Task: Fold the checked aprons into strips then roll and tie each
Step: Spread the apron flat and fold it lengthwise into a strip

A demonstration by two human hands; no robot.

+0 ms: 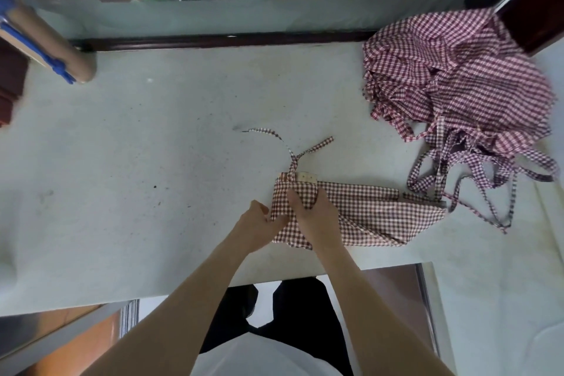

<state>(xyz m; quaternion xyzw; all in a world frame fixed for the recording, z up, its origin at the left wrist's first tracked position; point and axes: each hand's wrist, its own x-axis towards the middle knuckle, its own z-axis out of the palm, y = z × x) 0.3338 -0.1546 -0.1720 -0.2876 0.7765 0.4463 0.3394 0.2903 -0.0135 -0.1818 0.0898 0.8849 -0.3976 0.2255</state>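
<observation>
A red-and-white checked apron (369,214) lies folded into a strip near the table's front edge, its length running to the right. Its left end is turned over into the start of a roll. My right hand (314,214) presses on that rolled end, thumb on top. My left hand (259,220) pinches the fabric's left edge just beside it. Two checked ties (293,156) cross above the roll and trail away from me. A heap of loose checked aprons (457,85) lies at the back right, with tangled straps (476,174) spilling toward the strip.
The white table (152,162) is stained in places and its front edge runs just below my hands. A cardboard roll with a blue strip (45,40) lies at the back left. A dark wooden rail (213,40) lines the far edge.
</observation>
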